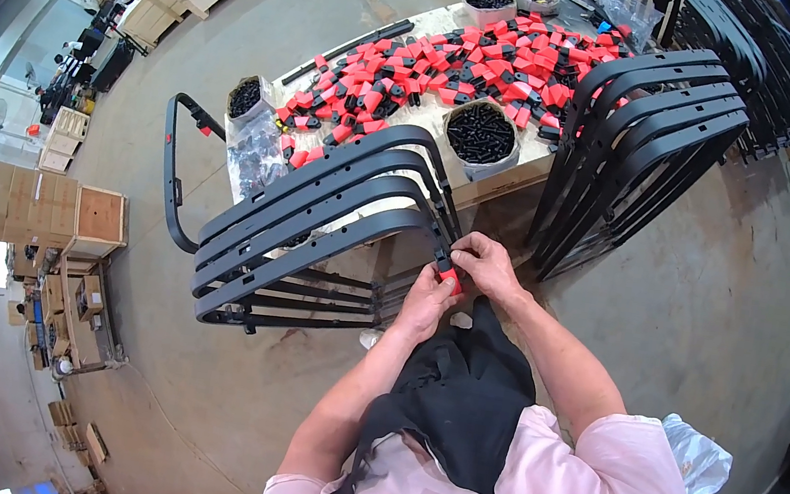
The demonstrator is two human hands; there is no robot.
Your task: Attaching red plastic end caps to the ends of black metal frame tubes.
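Observation:
Several black bent tube frames [337,229] stand in a row in front of me, leaning against the table's near edge. At the end of the nearest one sits a red and black plastic piece [452,279]. My left hand [426,300] is closed round this piece from below. Just above and to the right, my right hand [486,264] has its thumb and fingers pinched together against the frame end. Whatever lies between those fingertips is too small or hidden to make out.
A table [516,176] carries a heap of red and black plastic pieces [440,66] and tubs of small black parts [481,134]. More black frames [649,131] stand at the right. Cardboard boxes [38,202] are stacked at the left. A plastic bag [697,456] lies behind my right arm.

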